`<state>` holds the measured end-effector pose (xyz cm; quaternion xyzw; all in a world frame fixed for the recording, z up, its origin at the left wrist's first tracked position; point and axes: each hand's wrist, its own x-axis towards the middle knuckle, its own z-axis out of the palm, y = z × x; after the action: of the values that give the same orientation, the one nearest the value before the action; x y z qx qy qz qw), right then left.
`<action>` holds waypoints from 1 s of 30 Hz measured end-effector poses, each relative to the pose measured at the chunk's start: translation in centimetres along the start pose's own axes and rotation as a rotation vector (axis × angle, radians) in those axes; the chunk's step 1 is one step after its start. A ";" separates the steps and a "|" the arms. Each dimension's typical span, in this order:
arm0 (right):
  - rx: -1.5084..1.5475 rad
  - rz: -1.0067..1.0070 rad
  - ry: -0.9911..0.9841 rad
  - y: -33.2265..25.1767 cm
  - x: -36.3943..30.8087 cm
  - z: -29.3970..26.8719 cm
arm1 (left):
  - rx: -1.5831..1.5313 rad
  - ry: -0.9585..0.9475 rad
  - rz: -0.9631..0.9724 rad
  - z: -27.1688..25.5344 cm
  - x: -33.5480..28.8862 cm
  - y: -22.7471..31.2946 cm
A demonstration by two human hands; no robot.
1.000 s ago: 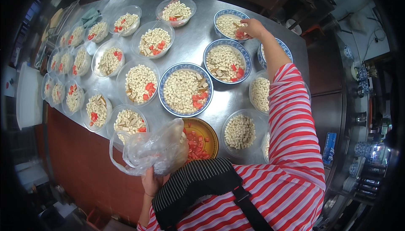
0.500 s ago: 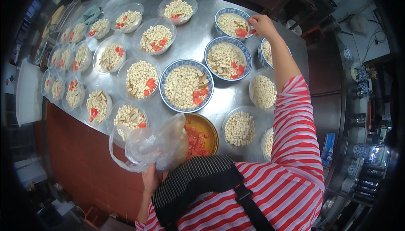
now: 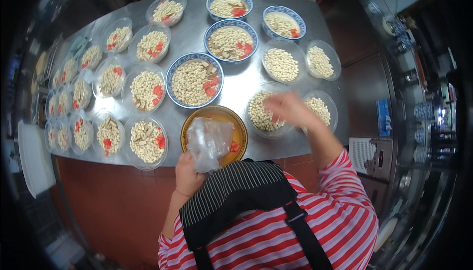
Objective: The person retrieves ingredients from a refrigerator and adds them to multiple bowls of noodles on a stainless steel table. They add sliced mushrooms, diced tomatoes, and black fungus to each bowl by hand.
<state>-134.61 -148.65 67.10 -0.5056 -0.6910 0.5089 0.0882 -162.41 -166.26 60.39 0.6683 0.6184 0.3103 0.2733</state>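
My left hand (image 3: 188, 175) is closed on a crumpled clear plastic bag (image 3: 204, 144), which hangs over a yellow-brown bowl (image 3: 240, 127). Red diced pieces (image 3: 235, 146) show in that bowl beside the bag; what the bag holds is hard to make out. Smeared by motion, my right hand (image 3: 290, 109) is above a clear plastic bowl of pale kernels (image 3: 261, 111), its fingers too blurred to read. Close by the right hand stands another plastic bowl of pale kernels (image 3: 318, 109). Left of them is a blue-and-white bowl (image 3: 194, 80) with kernels, tan slices and red pieces.
More blue-and-white bowls (image 3: 231, 40) (image 3: 284, 22) stand toward the far side of the steel table (image 3: 170, 159). Clear plastic bowls (image 3: 146, 142) with kernels, tan slices and red pieces crowd its left. Two plastic bowls (image 3: 282, 63) at the right hold only kernels.
My right hand has come back from the far blue-and-white bowl toward the near plastic bowls. The bag looks more bunched up over the yellow-brown bowl. The view has shifted.
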 end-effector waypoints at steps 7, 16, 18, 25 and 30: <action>0.270 0.293 0.143 4.9 -5.8 15.1 | 0.166 0.001 0.252 0.7 0.0 -1.2; 1.138 0.353 0.104 3.8 -4.5 21.7 | 0.106 -0.136 0.342 -1.5 0.1 -0.4; 1.100 0.264 0.111 3.9 -5.1 21.9 | 0.007 0.029 0.282 -1.5 -0.7 0.0; 1.127 0.252 0.084 5.7 -12.7 20.7 | 0.140 0.078 0.364 0.1 -3.3 4.6; 1.146 0.260 0.125 11.1 -23.9 16.1 | 0.414 -0.360 0.793 8.5 -5.3 14.9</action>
<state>-126.84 -177.72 60.19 -0.4870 -0.2314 0.7770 0.3248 -146.50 -172.62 65.55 0.9360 0.3076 0.1404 0.0981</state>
